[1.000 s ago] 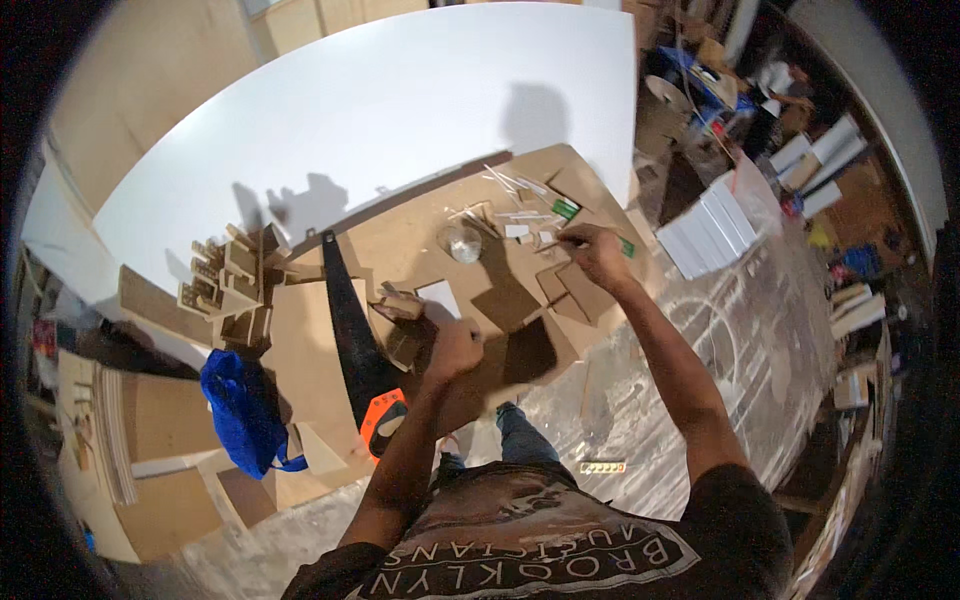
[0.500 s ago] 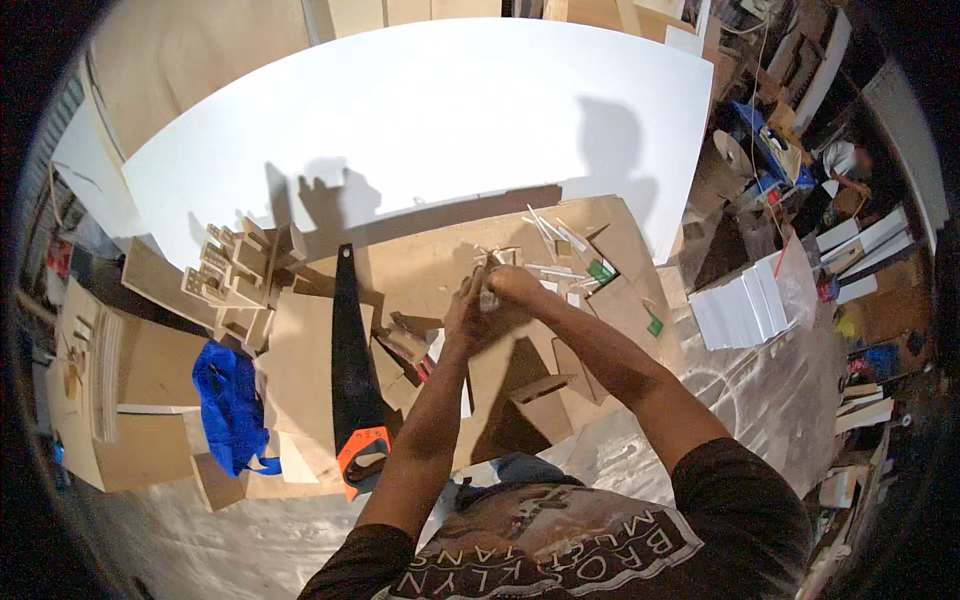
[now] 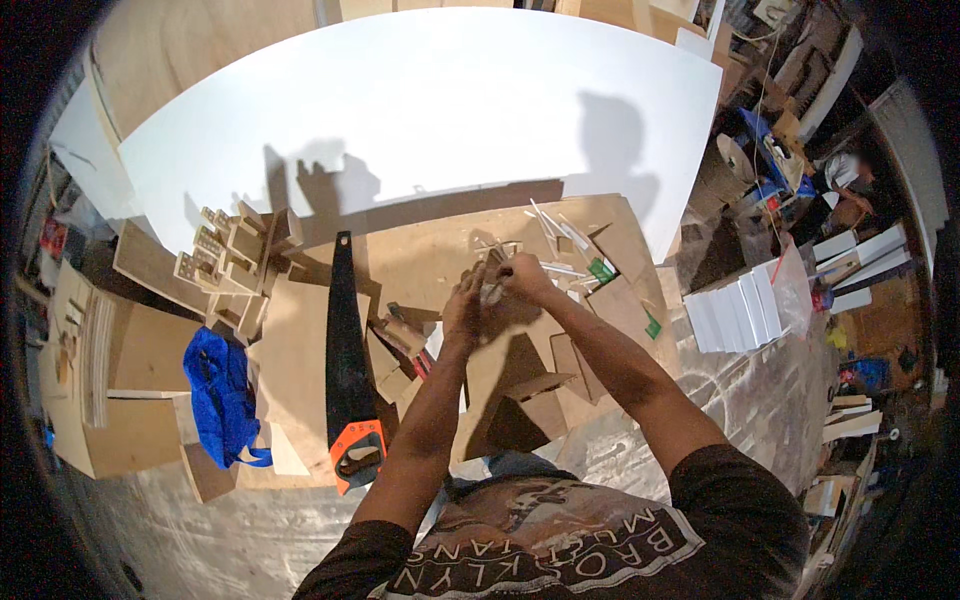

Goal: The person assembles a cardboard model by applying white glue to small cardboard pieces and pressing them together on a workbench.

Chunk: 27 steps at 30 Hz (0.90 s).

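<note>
My left hand (image 3: 465,308) and my right hand (image 3: 523,281) are close together above the middle of the plywood work board (image 3: 420,262). Both have their fingers closed around something small and pale, mostly hidden by the fingers, so its kind does not show. Just beyond my hands lie thin wooden pieces (image 3: 492,246). To their right are several white strips (image 3: 565,235) and a green piece (image 3: 601,269). Left of my left forearm rests a handsaw (image 3: 347,330) with a black blade and orange handle, its handle toward me.
A large white panel (image 3: 430,100) stands behind the board. At left are a small wooden rack (image 3: 240,262) and a blue cloth bag (image 3: 220,400). A stack of white pieces (image 3: 735,308) sits at right. Farther right, a person (image 3: 845,180) is partly visible among clutter.
My right hand has shifted slightly right, opening a small gap from my left hand. The whole view has tilted slightly; the saw and bag otherwise stay put.
</note>
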### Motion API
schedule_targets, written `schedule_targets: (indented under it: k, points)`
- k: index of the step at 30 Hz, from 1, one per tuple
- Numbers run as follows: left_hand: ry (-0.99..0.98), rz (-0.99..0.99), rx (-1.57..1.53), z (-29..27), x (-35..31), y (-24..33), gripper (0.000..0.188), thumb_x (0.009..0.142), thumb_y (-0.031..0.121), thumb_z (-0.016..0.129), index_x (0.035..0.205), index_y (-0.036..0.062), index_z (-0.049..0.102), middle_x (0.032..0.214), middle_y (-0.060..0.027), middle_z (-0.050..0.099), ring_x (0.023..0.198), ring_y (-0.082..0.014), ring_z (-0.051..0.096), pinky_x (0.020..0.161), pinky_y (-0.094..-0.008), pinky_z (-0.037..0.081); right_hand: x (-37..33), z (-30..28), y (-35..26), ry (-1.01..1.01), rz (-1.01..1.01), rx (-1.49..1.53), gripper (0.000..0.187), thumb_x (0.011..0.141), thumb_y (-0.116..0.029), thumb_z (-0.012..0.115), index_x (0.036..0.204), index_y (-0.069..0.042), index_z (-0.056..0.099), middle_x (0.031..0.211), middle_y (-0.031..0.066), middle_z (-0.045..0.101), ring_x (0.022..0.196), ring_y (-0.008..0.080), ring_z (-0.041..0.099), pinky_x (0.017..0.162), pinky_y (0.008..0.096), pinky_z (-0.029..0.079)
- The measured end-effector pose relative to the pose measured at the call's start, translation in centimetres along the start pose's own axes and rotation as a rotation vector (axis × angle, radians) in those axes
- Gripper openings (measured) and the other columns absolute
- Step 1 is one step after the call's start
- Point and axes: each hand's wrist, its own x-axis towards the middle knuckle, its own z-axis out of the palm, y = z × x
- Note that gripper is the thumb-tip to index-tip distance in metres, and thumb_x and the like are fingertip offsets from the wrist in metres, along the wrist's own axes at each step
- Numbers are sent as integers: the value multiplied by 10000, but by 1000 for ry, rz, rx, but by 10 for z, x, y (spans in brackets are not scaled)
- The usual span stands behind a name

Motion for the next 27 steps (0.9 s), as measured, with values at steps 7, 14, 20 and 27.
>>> schedule_targets:
  k: [7,14,20,27]
  points:
    - [-100,-72,-884,-9,1,-6,742,828,216,724,1478,133,375,1420,-173,498,1246,-374,537,994,-451,497,-29,-47,-20,167,226,261,160,824,-131,682,891,6,733,795,130,704,708,231,656,657,346,516]
    - [162,65,-164,-61,-66,-11,540,876,152,650,1375,25,488,1264,-264,578,1159,-423,570,965,-472,485,-104,-86,-56,326,485,1084,80,854,-77,716,892,-7,710,755,49,663,624,86,558,550,233,436]
    - [91,28,-322,-87,-156,23,378,858,197,683,1159,-29,643,1037,-245,670,1001,-413,636,894,-463,503,-228,-93,-133,667,419,1366,27,917,-74,682,917,-63,657,764,20,635,606,87,540,517,211,401]
    - [-492,489,-136,-53,-242,49,393,796,-6,629,1186,-55,624,1274,-251,580,1201,-399,536,1048,-457,419,-387,41,-219,1230,704,1408,68,828,-18,683,886,-31,651,807,30,636,665,107,534,612,240,397]
